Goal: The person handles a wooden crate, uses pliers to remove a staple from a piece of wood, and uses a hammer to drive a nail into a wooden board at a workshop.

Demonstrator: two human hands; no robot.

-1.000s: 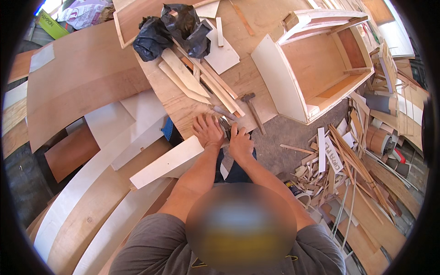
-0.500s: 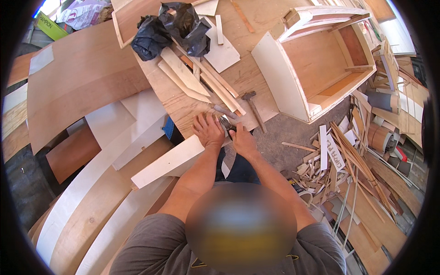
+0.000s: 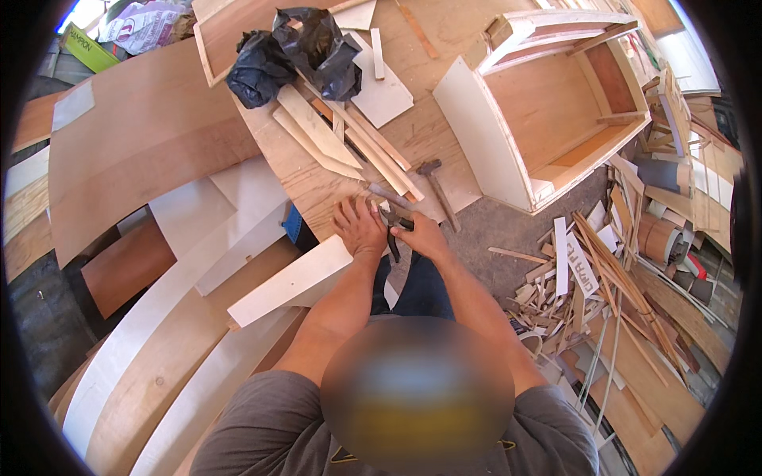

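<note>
On the plywood bench's edge point(image 3: 316, 198), my left hand point(image 3: 355, 230) lies with fingers spread, its fingertips beside a small pale piece. My right hand point(image 3: 422, 236) grips a dark pliers-like tool point(image 3: 392, 238) just right of the left hand, its handles pointing down past the edge; exactly what its jaws touch is too small to tell. A grey cylindrical tool point(image 3: 387, 193) lies just above them, and a hammer point(image 3: 440, 195) lies to the right. A long white board point(image 3: 290, 282) sits left of my left forearm. Pale wooden strips point(image 3: 325, 141) lie behind my hands.
Black plastic bags point(image 3: 317, 55) sit on the bench's back. A box-like wooden cabinet point(image 3: 542, 119) stands at the right. Large curved sheets point(image 3: 147, 143) fill the left. Offcuts and long strips point(image 3: 595, 285) are heaped on the floor at lower right, beside stacked boards point(image 3: 683, 317).
My right hand has shifted slightly right and the tool has turned, so more of its dark handles shows hanging downward. My left hand has stayed in place.
</note>
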